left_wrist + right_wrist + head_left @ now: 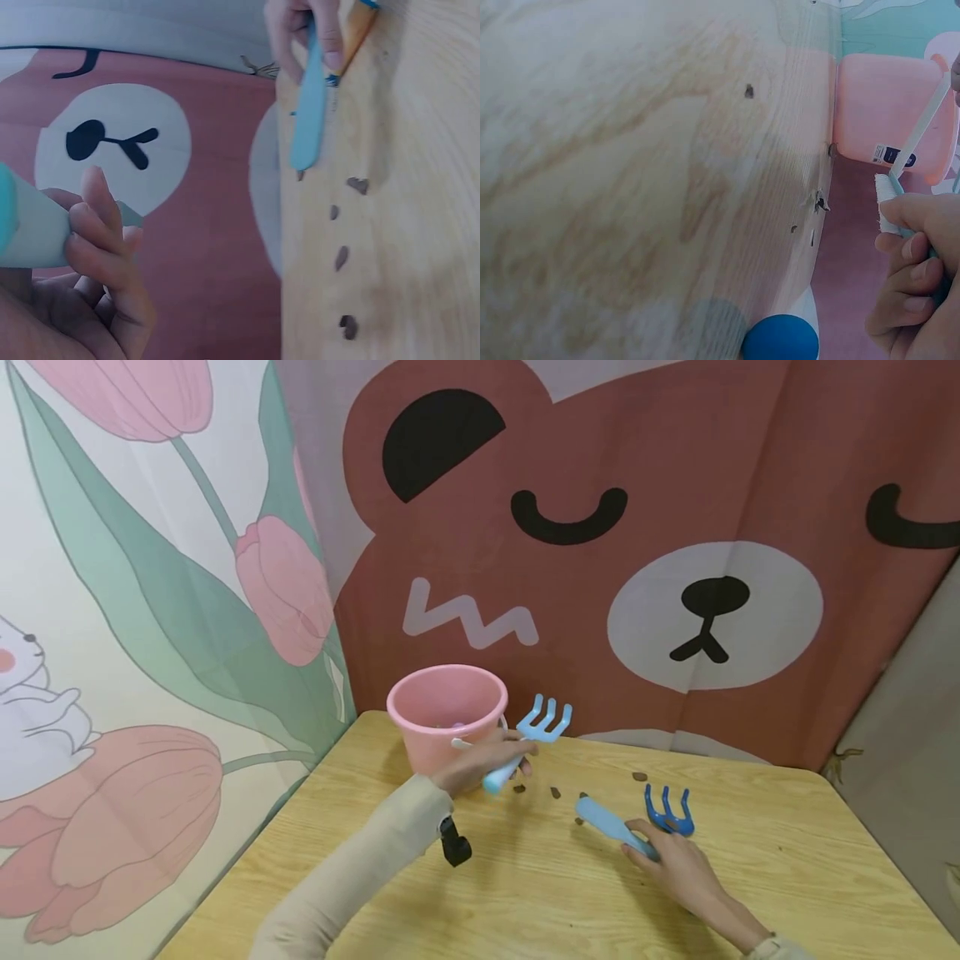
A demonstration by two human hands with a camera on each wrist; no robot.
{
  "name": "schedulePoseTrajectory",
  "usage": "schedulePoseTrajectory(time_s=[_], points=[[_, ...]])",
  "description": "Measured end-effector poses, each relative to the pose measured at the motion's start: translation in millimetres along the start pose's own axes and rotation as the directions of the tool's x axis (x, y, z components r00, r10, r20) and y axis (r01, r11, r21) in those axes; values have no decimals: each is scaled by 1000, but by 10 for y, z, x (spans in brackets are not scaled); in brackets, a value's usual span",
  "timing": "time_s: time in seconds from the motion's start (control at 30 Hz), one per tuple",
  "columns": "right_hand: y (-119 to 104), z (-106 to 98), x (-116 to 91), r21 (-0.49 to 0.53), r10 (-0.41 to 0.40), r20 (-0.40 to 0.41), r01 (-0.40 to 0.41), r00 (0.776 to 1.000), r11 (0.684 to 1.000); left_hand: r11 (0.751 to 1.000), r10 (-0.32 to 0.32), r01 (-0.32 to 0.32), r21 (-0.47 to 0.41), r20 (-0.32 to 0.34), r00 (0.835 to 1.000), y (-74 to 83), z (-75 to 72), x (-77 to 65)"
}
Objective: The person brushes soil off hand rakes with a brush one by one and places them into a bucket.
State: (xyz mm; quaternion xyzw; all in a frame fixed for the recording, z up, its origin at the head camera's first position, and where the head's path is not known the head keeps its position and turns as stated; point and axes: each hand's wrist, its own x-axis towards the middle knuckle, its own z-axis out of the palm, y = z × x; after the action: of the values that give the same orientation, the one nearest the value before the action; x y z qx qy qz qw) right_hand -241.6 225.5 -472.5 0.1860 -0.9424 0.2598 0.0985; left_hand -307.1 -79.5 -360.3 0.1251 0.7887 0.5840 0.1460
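My left hand [483, 758] grips a small hand rake [546, 720] by its pale handle, tines up, just right of the pink bucket [447, 727]. In the left wrist view the rake's white and teal handle [34, 225] lies under the curled fingers. My right hand [678, 864] pinches a light blue brush [603, 818] above the table. White bristles [885, 202] show below the fingers in the right wrist view. Several brown flakes [555, 792] lie on the wood between the hands. The brush tip overlaps some of them in the head view.
A dark blue rake [670, 817] lies on the table just beyond my right hand; its orange handle [358, 37] shows in the left wrist view. The bucket stands at the table's back left corner, against a bear-print curtain [675, 460]. A black wrist strap [453, 843] hangs from my left sleeve.
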Motion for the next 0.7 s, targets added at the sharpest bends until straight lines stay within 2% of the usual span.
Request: schedulePoseTrajectory(time_s=[0.17, 0.33, 0.47, 0.57, 0.7], points=[[10, -22, 12, -12, -8, -4, 8, 1000, 1000, 1000, -1, 1, -11, -24, 1000, 138, -97, -12], [18, -33, 10, -28, -8, -11, 8, 1000, 1000, 999, 10, -7, 50, -47, 999, 239, -222, -41], [23, -34, 7, -34, -3, -11, 3, 1000, 999, 999, 18, -14, 49, -69, 997, 294, -305, -80], [27, -29, 4, -30, 9, 0, -9, 1000, 1000, 999, 2, -5, -41, -70, 998, 317, -347, -91], [36, -20, -1, -21, 15, 10, -14, 1000, 1000, 984, -29, 16, -179, -75, 997, 342, -404, -91]])
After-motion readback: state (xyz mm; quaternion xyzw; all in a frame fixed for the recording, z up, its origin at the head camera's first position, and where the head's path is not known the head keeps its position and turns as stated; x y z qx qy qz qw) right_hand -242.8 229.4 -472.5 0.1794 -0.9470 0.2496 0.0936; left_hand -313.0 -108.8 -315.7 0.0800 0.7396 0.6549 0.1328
